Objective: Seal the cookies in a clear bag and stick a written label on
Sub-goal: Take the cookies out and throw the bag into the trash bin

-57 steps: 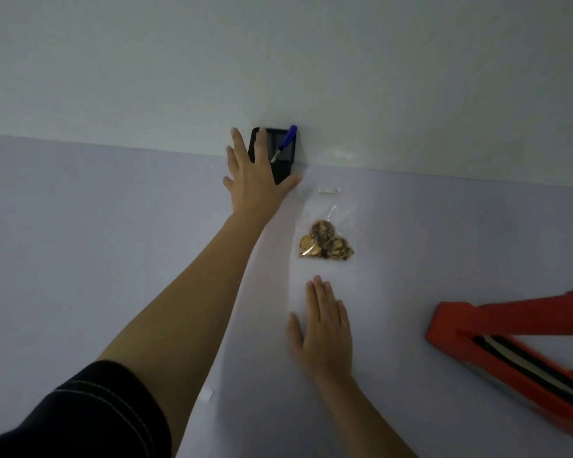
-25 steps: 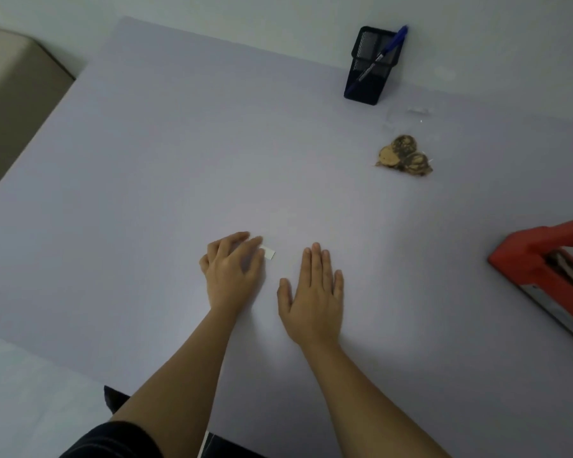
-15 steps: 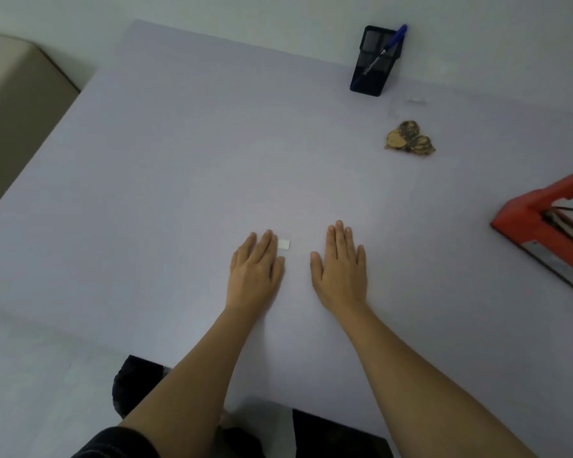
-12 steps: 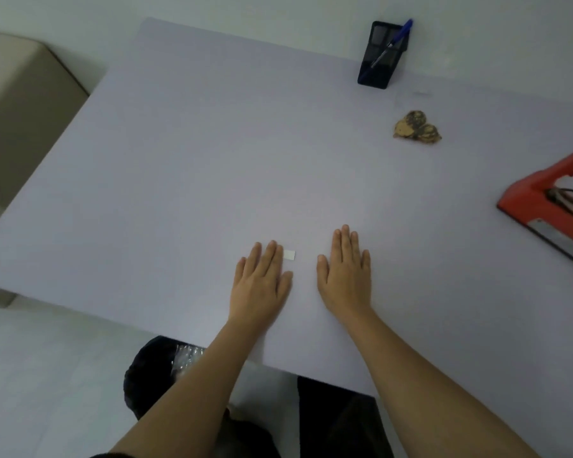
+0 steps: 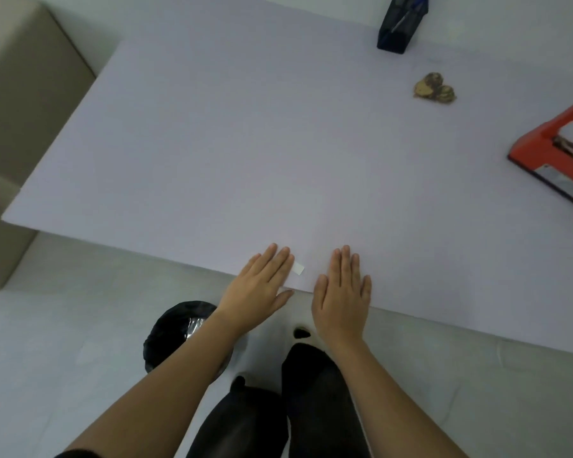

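The bag of cookies (image 5: 434,91) lies at the far right of the lilac table (image 5: 245,143); its clear plastic barely shows. A small white label (image 5: 299,268) rests near the table's front edge, between my hands. My left hand (image 5: 262,287) lies flat and open at that edge, its fingertips just left of the label. Flat and open too, my right hand (image 5: 343,290) sits a little right of the label. Neither hand holds anything. A blue pen (image 5: 411,11) stands in the black mesh pen holder (image 5: 399,24) at the far edge.
A red heat sealer (image 5: 553,157) sits at the table's right side. Below the front edge stands a black-lined waste bin (image 5: 176,335) on the pale floor, next to my dark-clad legs (image 5: 278,408). A beige block (image 5: 17,110) stands left of the table.
My left hand came back from the pen holder to the front edge beside the label. The view has pulled back and tilted down, so bin and legs now show. Both hands stay flat.
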Motion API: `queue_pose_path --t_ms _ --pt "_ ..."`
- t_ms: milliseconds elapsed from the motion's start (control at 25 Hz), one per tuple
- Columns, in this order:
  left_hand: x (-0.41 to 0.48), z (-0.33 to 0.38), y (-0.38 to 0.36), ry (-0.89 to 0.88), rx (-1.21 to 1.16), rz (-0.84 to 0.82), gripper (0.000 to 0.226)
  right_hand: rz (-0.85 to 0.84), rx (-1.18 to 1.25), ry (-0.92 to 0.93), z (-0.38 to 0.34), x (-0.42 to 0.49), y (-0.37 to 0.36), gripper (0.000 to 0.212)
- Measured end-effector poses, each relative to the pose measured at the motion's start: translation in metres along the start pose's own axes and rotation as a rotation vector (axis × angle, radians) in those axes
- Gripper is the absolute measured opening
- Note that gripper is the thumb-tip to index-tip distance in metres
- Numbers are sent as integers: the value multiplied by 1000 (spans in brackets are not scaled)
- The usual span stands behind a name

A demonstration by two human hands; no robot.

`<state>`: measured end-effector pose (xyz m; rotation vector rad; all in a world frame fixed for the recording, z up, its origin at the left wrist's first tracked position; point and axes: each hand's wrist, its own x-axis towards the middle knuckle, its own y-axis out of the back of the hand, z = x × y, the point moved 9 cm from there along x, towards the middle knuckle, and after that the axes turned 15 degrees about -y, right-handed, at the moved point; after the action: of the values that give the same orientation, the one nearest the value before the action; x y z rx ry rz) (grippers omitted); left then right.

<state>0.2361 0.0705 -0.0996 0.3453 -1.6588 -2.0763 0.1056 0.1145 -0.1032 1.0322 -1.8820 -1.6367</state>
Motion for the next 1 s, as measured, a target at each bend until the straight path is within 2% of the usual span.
queue_pose_path --t_ms 80,200,320,400,480,560,680,760,840,1000 --pt "-10 2 2 -102 30 180 43 84 10 -3 1 2 1 57" --pt "-25 3 4 -170 56 350 41 148 23 15 1 3 0 55" --pt "-37 7 12 -188 64 495 29 173 46 28 1 3 -1 55" --pt "-53 9 18 -133 105 595 25 182 103 68 -1 0 3 53" --pt "-80 7 20 33 151 690 23 181 174 267 -25 -19 1 50" --pt "-119 -8 9 287 120 753 18 156 256 515 -62 -52 -9 49" --pt "-195 -34 -29 719 1 765 23 -8 361 785 -111 -103 -52 48" --pt "-238 -43 -60 905 -67 733 24 -142 342 927 -131 -130 -99 48" --pt "-262 -50 -92 988 -113 665 23 -284 252 961 -140 -141 -158 50" --pt "-297 -71 -167 1112 -200 504 26 -480 -19 888 -129 -131 -279 57"
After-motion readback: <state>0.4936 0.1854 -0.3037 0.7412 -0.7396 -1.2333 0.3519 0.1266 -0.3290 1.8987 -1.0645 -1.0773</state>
